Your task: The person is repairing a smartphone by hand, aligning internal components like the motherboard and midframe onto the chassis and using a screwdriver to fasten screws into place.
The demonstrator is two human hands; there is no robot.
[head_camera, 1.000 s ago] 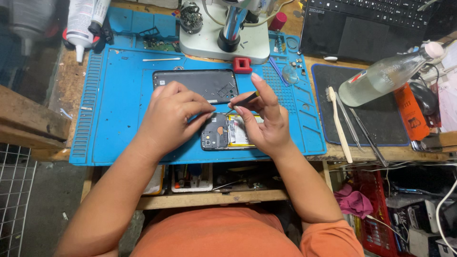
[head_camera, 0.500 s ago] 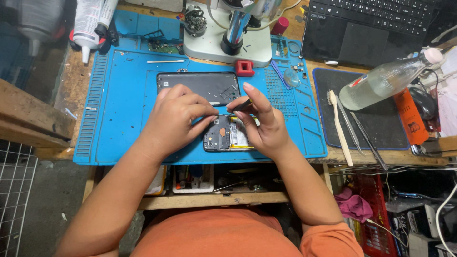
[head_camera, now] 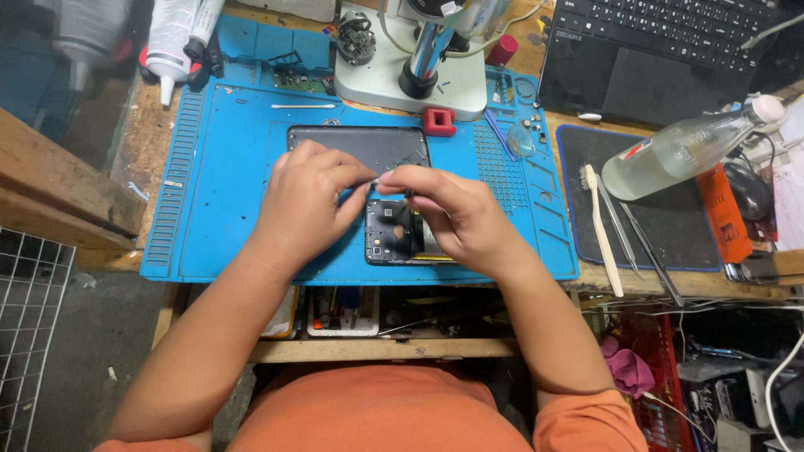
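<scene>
Opened phone [head_camera: 392,234] half hidden under right hand [head_camera: 456,218], both hands' fingertips pinched together on a small, possibly metal, piece, left hand [head_camera: 306,205] curled over blue mat [head_camera: 218,167].

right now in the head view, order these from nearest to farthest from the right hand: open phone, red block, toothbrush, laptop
From the right hand:
1. open phone, right under it
2. red block, up the mat
3. toothbrush, on the dark pad to the right
4. laptop, at the far right corner
</scene>
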